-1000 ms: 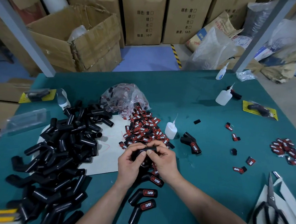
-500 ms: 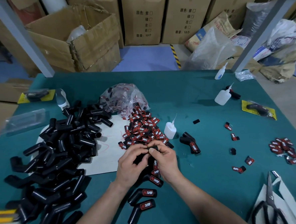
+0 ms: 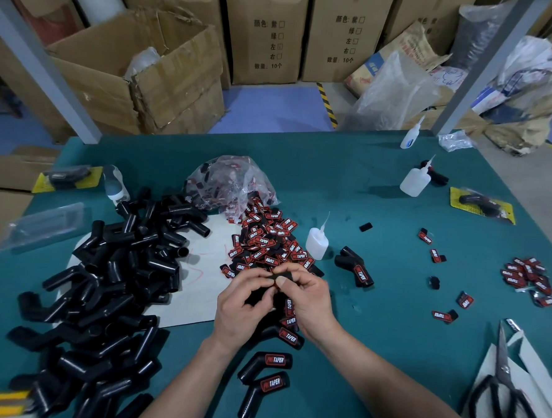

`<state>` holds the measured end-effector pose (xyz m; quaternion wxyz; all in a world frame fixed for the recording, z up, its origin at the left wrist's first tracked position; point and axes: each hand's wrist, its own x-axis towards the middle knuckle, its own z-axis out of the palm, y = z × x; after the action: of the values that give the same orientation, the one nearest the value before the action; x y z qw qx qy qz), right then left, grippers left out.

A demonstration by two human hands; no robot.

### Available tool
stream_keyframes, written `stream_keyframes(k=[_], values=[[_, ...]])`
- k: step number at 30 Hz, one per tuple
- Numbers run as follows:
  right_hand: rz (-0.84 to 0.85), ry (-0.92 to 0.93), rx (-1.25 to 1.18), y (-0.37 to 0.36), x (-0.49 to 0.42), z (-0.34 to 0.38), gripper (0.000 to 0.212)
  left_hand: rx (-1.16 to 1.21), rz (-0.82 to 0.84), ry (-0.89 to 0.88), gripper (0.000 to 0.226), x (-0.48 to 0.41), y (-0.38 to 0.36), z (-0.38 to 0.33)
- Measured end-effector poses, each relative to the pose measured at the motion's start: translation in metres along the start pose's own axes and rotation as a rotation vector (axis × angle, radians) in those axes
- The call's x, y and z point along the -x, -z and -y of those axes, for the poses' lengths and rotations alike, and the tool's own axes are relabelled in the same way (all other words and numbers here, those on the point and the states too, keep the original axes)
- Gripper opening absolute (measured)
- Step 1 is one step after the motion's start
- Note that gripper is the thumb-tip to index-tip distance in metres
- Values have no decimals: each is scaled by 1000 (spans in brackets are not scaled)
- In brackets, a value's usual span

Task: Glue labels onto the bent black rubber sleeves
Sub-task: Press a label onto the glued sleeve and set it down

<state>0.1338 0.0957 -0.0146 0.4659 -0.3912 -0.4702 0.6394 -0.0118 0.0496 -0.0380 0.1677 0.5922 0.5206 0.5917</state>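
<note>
Cardboard boxes [image 3: 262, 33] lined the back of the room. The green bench [image 3: 374, 328] carried a big heap of bare sleeves [image 3: 108, 282] on the left, a label pile [image 3: 266, 240] in the middle and a glue bottle [image 3: 316, 240] beside it. The left hand [image 3: 243, 307] and right hand [image 3: 309, 303] gripped one black sleeve [image 3: 264, 295] just over the labels.

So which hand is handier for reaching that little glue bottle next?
Probably the right hand: the glue bottle stands just beyond it, farther from the left hand; both hold the sleeve.
</note>
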Motion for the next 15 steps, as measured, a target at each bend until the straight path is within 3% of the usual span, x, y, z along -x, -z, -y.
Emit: stream_keyframes(k=[7, 15], values=[[91, -78, -115, 1, -3, 9, 15, 35, -10, -7, 18, -2, 2, 0], [75, -15, 90, 2, -2, 15, 26, 91, -25, 40, 19, -2, 0, 4]])
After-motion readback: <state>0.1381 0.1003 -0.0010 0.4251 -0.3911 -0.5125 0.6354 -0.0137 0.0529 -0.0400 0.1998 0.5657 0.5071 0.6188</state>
